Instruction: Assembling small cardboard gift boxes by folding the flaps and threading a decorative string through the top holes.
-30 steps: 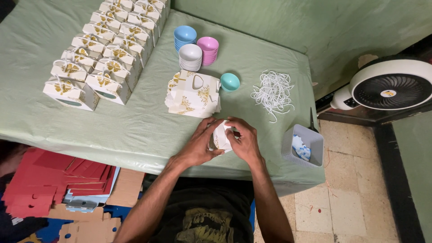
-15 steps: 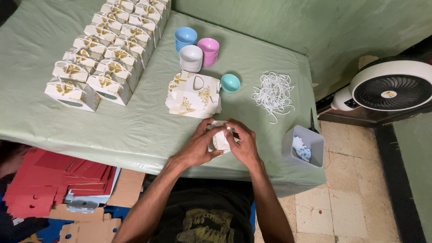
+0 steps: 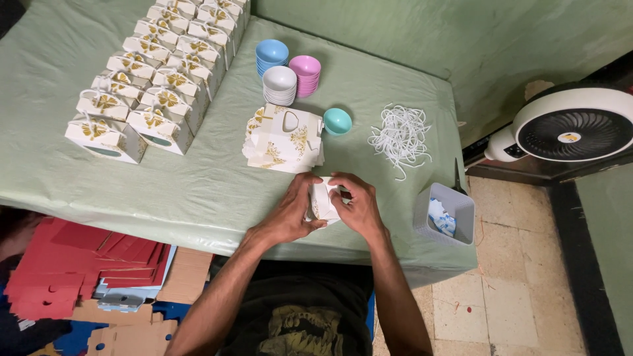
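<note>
A small white gift box (image 3: 324, 200) sits at the near edge of the green-covered worktop (image 3: 198, 191), gripped between both hands: the left hand (image 3: 290, 212) clasps its left side, the right hand (image 3: 357, 206) pinches its top and right side. Just beyond lies a stack of flat box blanks (image 3: 283, 138), with a teal bowl (image 3: 337, 121) and white cords (image 3: 399, 136) to the right.

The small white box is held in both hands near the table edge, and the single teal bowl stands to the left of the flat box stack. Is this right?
Not quite. The head view shows the teal bowl to the right of the flat box stack, not the left. The rest holds: the left hand and the right hand both hold the small white box near the table edge.
</note>
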